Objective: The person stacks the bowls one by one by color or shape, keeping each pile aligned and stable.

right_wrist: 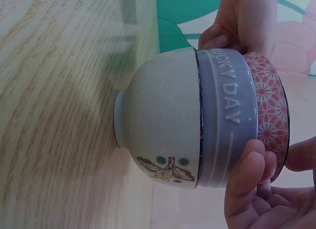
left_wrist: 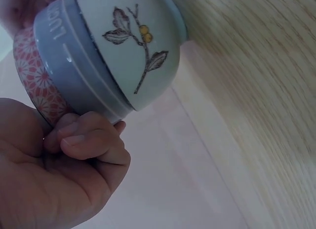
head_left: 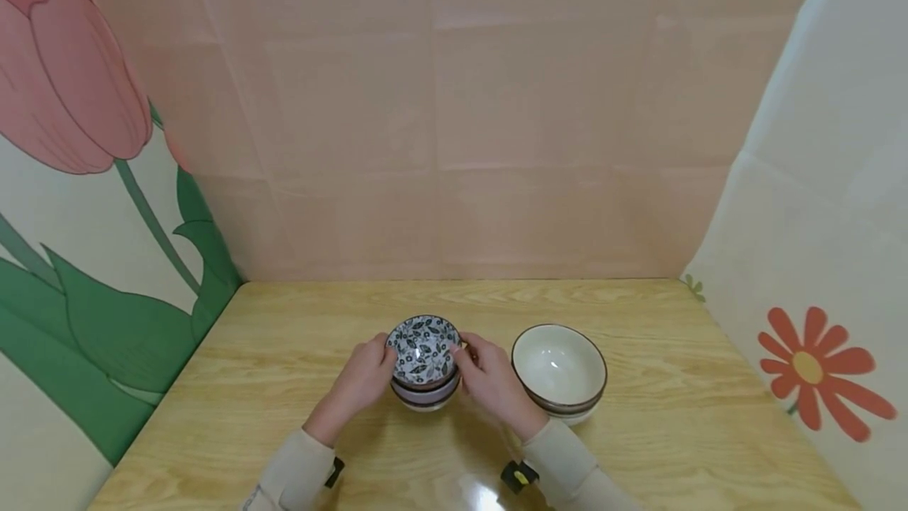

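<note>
Both hands hold the top bowl of a stack in the middle of the table. This patterned bowl (head_left: 423,349) has black-and-white leaves inside and a red floral outside. My left hand (head_left: 360,375) pinches its left rim, thumb at the inner edge and curled fingers against the outside. On the opposite rim, my right hand (head_left: 495,378) grips with its thumb over the edge. Beneath sits a grey-blue bowl (right_wrist: 229,108) with raised "LUCKY DAY" lettering, fingertips close by its side. Lowest is a white bowl (left_wrist: 136,46) with a leaf-and-berry print, its foot at the wooden table.
Right of the stack, close to my right wrist, stands a cream bowl (head_left: 559,365) with a brown rim, nested on another bowl. The wood-grain table (head_left: 284,330) meets a pink backdrop (head_left: 440,140) behind. Flower-printed sheets flank both sides.
</note>
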`<action>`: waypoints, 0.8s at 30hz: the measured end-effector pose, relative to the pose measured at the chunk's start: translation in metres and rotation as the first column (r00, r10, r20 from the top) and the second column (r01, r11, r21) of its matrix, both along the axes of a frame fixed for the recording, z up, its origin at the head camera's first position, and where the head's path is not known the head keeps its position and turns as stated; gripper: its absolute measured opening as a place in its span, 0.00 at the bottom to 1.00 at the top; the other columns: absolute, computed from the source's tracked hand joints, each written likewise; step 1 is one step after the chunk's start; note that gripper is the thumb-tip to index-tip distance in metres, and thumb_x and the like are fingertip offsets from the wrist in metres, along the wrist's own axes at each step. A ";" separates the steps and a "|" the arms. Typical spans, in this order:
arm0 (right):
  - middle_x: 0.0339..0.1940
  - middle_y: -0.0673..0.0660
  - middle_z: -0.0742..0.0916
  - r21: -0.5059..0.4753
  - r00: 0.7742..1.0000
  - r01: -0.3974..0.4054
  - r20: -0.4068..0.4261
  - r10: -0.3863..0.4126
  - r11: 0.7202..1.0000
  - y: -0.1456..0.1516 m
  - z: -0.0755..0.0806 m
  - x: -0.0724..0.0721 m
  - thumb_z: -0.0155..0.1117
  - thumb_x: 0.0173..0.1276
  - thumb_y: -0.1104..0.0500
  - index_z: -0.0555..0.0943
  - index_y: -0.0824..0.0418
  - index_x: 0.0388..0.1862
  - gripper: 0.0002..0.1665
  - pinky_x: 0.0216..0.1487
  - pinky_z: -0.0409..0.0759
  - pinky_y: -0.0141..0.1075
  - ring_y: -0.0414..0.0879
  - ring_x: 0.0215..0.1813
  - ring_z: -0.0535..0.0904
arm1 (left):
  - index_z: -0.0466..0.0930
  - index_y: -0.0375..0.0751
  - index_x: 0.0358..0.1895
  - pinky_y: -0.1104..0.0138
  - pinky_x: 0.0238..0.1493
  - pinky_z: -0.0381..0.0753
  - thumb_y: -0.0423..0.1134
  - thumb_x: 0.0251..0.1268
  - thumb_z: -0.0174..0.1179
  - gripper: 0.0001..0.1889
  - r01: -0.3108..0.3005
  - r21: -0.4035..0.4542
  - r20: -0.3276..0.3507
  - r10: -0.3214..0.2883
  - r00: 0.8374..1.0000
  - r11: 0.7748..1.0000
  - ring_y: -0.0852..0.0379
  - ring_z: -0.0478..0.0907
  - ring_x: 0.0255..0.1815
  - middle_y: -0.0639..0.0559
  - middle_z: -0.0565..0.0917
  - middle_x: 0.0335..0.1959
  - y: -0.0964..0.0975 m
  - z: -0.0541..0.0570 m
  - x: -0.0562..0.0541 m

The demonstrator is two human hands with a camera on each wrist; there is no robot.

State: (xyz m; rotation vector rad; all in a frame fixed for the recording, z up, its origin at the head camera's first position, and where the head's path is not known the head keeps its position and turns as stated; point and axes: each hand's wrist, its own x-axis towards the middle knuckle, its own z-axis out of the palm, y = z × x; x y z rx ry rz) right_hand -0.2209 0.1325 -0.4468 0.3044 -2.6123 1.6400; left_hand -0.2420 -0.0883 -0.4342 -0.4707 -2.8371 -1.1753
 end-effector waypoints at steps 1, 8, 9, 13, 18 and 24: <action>0.25 0.55 0.80 0.002 1.000 0.000 0.002 0.000 1.000 0.000 0.001 0.000 0.54 0.78 0.55 0.74 0.66 0.66 0.23 0.20 0.75 0.35 0.46 0.21 0.77 | 0.76 0.29 0.40 0.66 0.20 0.70 0.31 0.73 0.44 0.10 0.000 0.001 0.004 0.000 1.000 1.000 0.57 0.68 0.21 0.49 0.72 0.22 0.000 0.001 0.000; 0.24 0.53 0.79 0.030 1.000 0.007 -0.017 -0.007 1.000 0.001 0.001 0.000 0.55 0.77 0.58 0.77 0.66 0.63 0.20 0.19 0.75 0.34 0.44 0.20 0.77 | 0.75 0.31 0.37 0.66 0.20 0.70 0.31 0.72 0.45 0.09 0.002 0.003 0.030 -0.002 1.000 1.000 0.56 0.68 0.21 0.50 0.71 0.21 0.001 0.006 0.002; 0.23 0.53 0.78 0.032 1.000 0.007 -0.020 -0.006 0.999 0.001 0.001 0.000 0.56 0.77 0.58 0.77 0.66 0.62 0.20 0.19 0.75 0.34 0.44 0.20 0.77 | 0.75 0.31 0.37 0.66 0.20 0.70 0.31 0.72 0.45 0.09 0.003 0.003 0.031 -0.003 1.000 1.000 0.56 0.68 0.21 0.50 0.71 0.21 0.001 0.006 0.002; 0.21 0.53 0.78 0.040 0.999 0.013 -0.039 -0.012 0.999 0.000 0.003 -0.001 0.57 0.75 0.61 0.78 0.67 0.60 0.18 0.17 0.74 0.34 0.44 0.18 0.76 | 0.74 0.31 0.37 0.65 0.20 0.70 0.31 0.71 0.46 0.08 0.011 0.003 0.045 -0.011 0.999 1.000 0.56 0.69 0.22 0.49 0.72 0.22 0.001 0.009 0.002; 0.19 0.51 0.78 0.081 0.997 0.046 -0.063 -0.041 0.996 -0.001 0.004 -0.003 0.57 0.72 0.63 0.80 0.68 0.57 0.18 0.17 0.72 0.32 0.42 0.17 0.75 | 0.73 0.32 0.38 0.66 0.17 0.68 0.32 0.72 0.45 0.08 0.021 0.018 0.105 -0.023 0.994 1.000 0.58 0.67 0.19 0.50 0.70 0.21 0.001 0.010 0.002; 0.18 0.50 0.78 0.108 0.995 0.079 -0.075 -0.072 0.991 -0.002 0.004 -0.003 0.57 0.69 0.64 0.82 0.67 0.53 0.16 0.17 0.70 0.32 0.41 0.17 0.73 | 0.72 0.29 0.42 0.70 0.15 0.66 0.33 0.74 0.44 0.10 0.025 0.006 0.128 -0.026 0.991 1.000 0.59 0.64 0.16 0.51 0.69 0.19 0.002 0.009 0.004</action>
